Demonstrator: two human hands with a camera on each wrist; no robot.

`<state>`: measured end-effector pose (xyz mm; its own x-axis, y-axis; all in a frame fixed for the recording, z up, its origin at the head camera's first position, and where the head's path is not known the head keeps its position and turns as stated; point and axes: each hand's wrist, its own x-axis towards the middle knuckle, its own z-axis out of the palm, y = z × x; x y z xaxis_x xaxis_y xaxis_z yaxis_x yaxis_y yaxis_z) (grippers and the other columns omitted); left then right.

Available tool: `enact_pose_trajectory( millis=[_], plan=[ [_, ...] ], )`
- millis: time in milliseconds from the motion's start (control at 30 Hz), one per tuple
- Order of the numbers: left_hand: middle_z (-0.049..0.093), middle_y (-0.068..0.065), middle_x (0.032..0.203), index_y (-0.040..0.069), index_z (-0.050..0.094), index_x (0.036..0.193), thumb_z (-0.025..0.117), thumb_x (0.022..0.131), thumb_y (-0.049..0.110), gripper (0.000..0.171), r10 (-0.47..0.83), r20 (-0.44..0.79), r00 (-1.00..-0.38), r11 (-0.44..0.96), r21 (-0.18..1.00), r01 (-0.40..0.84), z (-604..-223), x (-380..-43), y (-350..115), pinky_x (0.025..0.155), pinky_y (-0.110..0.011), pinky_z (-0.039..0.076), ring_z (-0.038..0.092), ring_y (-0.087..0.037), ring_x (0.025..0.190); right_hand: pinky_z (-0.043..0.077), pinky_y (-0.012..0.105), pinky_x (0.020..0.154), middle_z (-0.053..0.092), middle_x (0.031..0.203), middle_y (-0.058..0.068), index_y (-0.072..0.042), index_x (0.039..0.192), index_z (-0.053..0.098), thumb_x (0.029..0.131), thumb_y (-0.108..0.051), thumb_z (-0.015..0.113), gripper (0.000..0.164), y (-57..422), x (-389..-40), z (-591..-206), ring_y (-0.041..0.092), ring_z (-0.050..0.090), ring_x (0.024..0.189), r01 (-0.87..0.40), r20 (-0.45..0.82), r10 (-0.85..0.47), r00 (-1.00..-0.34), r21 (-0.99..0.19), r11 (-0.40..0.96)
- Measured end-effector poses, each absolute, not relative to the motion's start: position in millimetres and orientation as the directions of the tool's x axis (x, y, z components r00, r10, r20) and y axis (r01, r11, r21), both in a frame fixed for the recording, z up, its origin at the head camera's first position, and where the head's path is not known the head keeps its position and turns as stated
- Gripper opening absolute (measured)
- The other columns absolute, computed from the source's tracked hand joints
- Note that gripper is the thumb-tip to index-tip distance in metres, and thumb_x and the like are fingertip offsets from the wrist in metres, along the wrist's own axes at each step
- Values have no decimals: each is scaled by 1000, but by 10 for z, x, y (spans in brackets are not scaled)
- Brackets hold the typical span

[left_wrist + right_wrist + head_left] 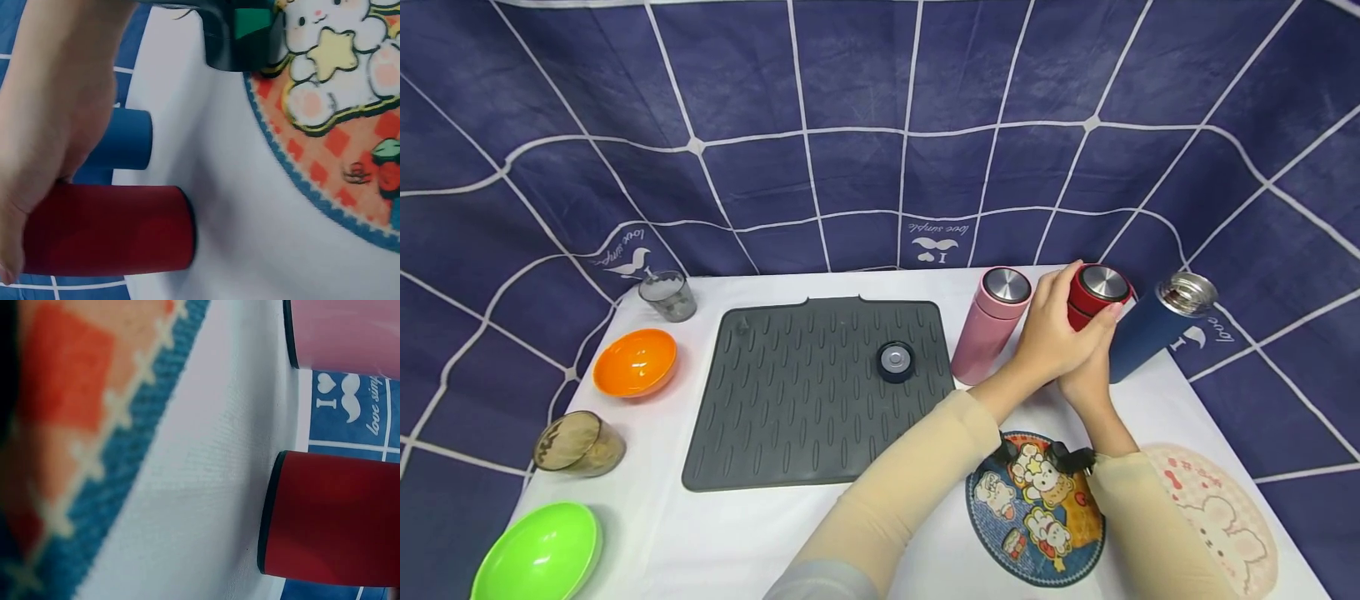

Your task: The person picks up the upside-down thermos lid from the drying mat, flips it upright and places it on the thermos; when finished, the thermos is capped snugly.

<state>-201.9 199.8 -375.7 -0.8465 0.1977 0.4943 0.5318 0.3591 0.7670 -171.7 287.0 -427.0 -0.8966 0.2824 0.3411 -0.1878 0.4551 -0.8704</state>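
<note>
Both hands are on a red thermos bottle (1101,287) with a steel-topped lid. My left hand (1051,329) grips it near the lid, fingers along its left side. Lower down, my right hand (1086,379) holds the body; its fingers are largely hidden in the head view. The left wrist view shows that right hand (59,94) against the red body (112,231). Left of the hands stands a pink thermos bottle (988,325) with its lid on. To the right is a blue thermos bottle (1153,321) with an uncovered steel mouth. Whether the red base touches the table cannot be told.
A dark round lid (896,362) lies on the grey mat (805,400). At left are a clear glass (670,297), an orange bowl (636,363), a brown glass (580,444) and a green bowl (538,554). Two round placemats, one blue-edged (1037,533) and one pink (1225,533), lie in front.
</note>
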Motion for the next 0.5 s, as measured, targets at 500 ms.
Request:
enact_pose_trajectory(
  millis=[500],
  plan=[
    [43, 2, 135, 16, 32, 141, 66, 81, 50, 77, 227, 475, -850, 433, 733, 525, -3693, -2053, 1982, 102, -18, 36, 41, -7, 124, 32, 12, 96, 47, 133, 11, -15, 143, 22, 86, -13, 65, 71, 2937, -1758, -4291, 4, 45, 118, -183, 324, 241, -915, -866, 466]
  ],
)
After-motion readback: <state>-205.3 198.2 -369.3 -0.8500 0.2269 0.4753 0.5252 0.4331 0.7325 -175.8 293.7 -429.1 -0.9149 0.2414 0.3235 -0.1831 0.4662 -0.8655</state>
